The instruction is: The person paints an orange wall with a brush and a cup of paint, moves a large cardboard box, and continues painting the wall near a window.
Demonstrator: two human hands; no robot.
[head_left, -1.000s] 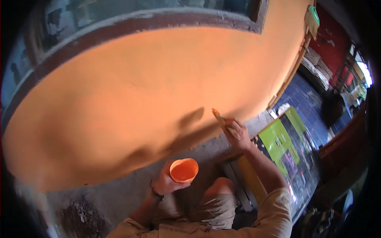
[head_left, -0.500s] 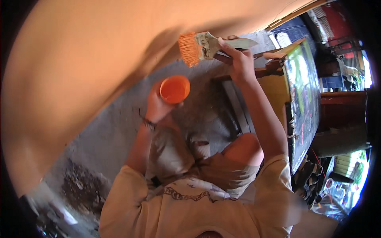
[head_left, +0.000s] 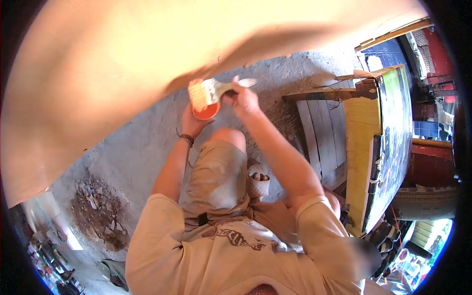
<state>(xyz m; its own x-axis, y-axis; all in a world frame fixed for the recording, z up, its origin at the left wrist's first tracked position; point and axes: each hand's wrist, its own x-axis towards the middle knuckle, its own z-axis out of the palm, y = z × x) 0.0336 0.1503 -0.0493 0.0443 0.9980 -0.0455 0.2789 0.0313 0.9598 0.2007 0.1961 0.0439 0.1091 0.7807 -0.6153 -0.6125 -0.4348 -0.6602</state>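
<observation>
My left hand (head_left: 191,122) is wrapped round a small cup of orange paint (head_left: 208,114), its mouth facing up. A wide paintbrush (head_left: 210,93) lies sideways over the cup, its orange-coated bristles at the cup's far left rim. Whether the bristles touch the rim I cannot tell. The brush's pale handle is gripped in my right hand (head_left: 245,102), whose fingers are closed round it. Beyond both hands rises a pale orange wall (head_left: 123,64), with the shadow of my hands and the brush on it.
A heap of rubble (head_left: 101,209) lies on the grey floor (head_left: 142,142) to the left. At the right stands a yellow-sided box or cabinet (head_left: 363,147) with a glossy face, beside grey wooden boards (head_left: 322,132). A tyre (head_left: 423,202) is farther right.
My right hand has brought the brush down and left, from beside the wall to over the cup. My left hand still holds the cup. The view has shifted and the wall looks brighter.
</observation>
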